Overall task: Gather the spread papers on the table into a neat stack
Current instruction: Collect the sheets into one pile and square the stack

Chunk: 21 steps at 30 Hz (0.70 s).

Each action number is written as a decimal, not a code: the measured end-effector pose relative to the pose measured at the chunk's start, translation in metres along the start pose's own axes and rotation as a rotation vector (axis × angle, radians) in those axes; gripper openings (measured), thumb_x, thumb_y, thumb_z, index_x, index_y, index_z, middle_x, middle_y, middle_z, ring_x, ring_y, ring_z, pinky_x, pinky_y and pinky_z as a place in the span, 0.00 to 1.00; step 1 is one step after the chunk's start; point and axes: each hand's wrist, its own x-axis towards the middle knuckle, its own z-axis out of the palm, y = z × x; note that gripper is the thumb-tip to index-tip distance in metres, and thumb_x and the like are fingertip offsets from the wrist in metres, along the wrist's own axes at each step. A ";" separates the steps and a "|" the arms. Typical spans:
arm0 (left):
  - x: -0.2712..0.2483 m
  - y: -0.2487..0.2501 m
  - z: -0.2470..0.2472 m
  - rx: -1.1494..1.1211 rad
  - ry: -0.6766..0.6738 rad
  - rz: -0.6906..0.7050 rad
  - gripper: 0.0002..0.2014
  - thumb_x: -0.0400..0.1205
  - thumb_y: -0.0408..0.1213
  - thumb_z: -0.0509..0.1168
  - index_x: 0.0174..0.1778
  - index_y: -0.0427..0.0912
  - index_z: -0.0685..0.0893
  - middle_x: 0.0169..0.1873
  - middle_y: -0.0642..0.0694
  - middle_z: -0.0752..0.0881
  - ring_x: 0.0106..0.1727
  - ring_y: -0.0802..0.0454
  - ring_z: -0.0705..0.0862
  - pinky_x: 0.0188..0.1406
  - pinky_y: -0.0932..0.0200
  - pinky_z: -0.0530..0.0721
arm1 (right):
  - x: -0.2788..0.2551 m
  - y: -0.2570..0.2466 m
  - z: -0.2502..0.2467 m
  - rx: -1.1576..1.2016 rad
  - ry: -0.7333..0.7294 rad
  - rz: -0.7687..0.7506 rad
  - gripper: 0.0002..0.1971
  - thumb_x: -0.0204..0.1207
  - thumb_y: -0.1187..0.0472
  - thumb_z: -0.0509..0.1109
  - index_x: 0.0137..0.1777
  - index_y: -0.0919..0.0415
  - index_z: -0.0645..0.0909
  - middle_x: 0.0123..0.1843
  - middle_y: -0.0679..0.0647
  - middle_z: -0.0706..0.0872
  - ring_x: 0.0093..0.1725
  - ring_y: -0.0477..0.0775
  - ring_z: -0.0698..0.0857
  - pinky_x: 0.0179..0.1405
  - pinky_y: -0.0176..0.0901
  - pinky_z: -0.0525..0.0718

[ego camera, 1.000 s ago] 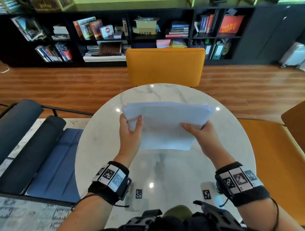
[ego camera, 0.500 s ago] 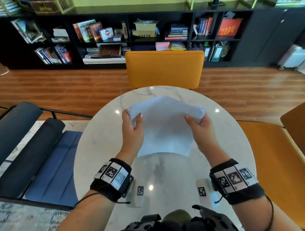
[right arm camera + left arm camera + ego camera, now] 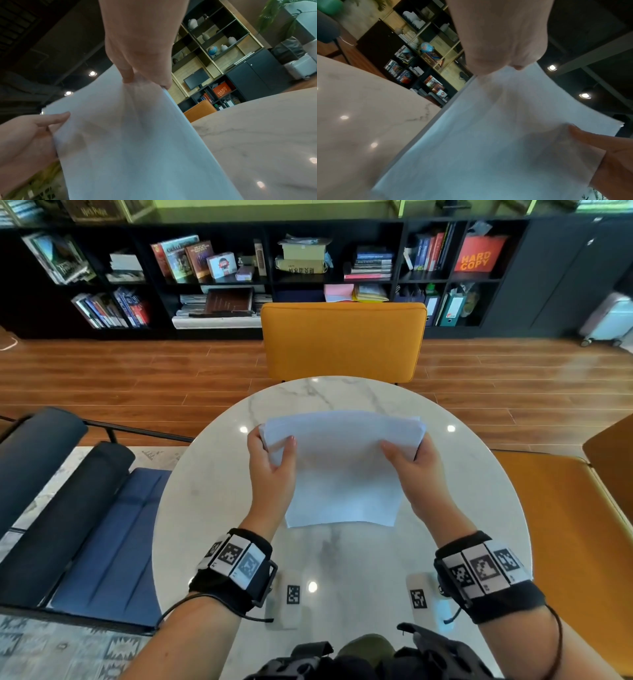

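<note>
A bundle of white papers (image 3: 339, 470) is held upright over the round marble table (image 3: 212, 508), its lower edge near or on the tabletop. My left hand (image 3: 274, 460) grips the bundle's upper left corner, thumb on the near face. My right hand (image 3: 411, 460) grips the upper right corner the same way. In the left wrist view the papers (image 3: 488, 142) fill the frame below my left hand (image 3: 501, 54). In the right wrist view the papers (image 3: 137, 142) hang from my right hand (image 3: 142, 60). The sheets' top edges are slightly fanned.
An orange chair (image 3: 342, 344) stands at the table's far side, an orange bench (image 3: 575, 542) on the right, a blue seat (image 3: 113, 542) on the left. Two small tagged markers (image 3: 293, 594) lie near the table's front edge. A bookshelf (image 3: 239, 268) lines the back wall.
The two hands squeezed the papers inward, bowing them, then spread apart again so the bundle is flatter and wider. The bundle has stayed above the table's middle.
</note>
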 end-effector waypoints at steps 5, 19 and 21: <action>-0.008 -0.022 -0.005 0.034 -0.072 -0.118 0.11 0.84 0.36 0.62 0.63 0.44 0.75 0.54 0.47 0.85 0.56 0.49 0.86 0.41 0.71 0.84 | -0.004 0.023 -0.003 -0.029 -0.047 0.097 0.21 0.68 0.53 0.76 0.62 0.48 0.77 0.58 0.53 0.87 0.58 0.57 0.87 0.56 0.60 0.86; 0.023 0.040 0.010 0.453 -0.311 0.580 0.07 0.81 0.31 0.61 0.51 0.34 0.82 0.43 0.41 0.87 0.45 0.45 0.83 0.45 0.52 0.80 | 0.018 -0.083 -0.003 -0.423 -0.367 -0.322 0.10 0.67 0.59 0.79 0.47 0.47 0.87 0.36 0.35 0.89 0.38 0.33 0.84 0.37 0.25 0.77; 0.028 0.045 0.011 0.528 -0.319 0.666 0.07 0.80 0.33 0.63 0.49 0.35 0.84 0.43 0.42 0.87 0.45 0.41 0.84 0.43 0.49 0.79 | 0.016 -0.072 0.000 -0.275 -0.315 -0.264 0.04 0.68 0.64 0.78 0.39 0.54 0.87 0.26 0.34 0.87 0.28 0.33 0.82 0.30 0.25 0.77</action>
